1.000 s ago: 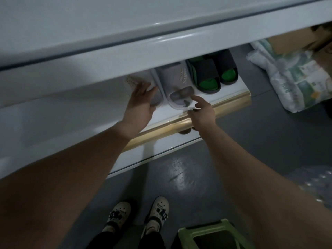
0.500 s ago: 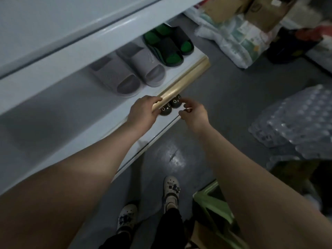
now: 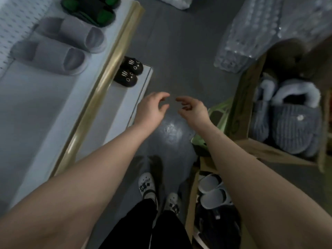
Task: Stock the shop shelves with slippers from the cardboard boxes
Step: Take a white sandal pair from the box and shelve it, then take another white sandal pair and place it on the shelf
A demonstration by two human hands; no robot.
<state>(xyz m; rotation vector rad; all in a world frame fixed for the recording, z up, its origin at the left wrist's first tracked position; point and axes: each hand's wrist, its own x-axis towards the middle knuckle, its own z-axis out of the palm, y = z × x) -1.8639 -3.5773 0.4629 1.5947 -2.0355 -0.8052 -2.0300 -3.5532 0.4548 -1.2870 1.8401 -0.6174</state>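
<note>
Grey floor (image 3: 176,51) fills the middle of my view, w/ shelving at 9 o'clock and the stock at 3 o'clock. The upper shelf (image 3: 36,114) has a gold edge strip (image 3: 100,97). On it at 10 o'clock I see the grey slides (image 3: 53,56) side by side. Just beside them at 11 o'clock are the green-black slippers (image 3: 91,9), partly cut by the frame. The lower shelf (image 3: 122,105) sticks out under the strip. The black cat-face slippers (image 3: 128,72) sit on it, heels hidden under the upper shelf.

The left hand (image 3: 151,109) and the right hand (image 3: 193,110) hang over the floor near centre, close but apart, fingertips toward each other. Both have loosely curled fingers and hold nothing.

At 3 o'clock an open cardboard box (image 3: 240,108) holds the fluffy blue-grey slippers (image 3: 294,126). The green stool (image 3: 221,112) stands btw. the right hand and this box, and the box wall covers part of it. At 5 o'clock the second box (image 3: 191,203) shows pale slides (image 3: 213,191) on top. The items under them are too dark to tell, and the right forearm crosses over this box. At 1 o'clock a plastic-wrapped bottle pack (image 3: 251,33) lies on the floor, just beside the cardboard box. At 6 o'clock are the person's white shoes (image 3: 147,186).
</note>
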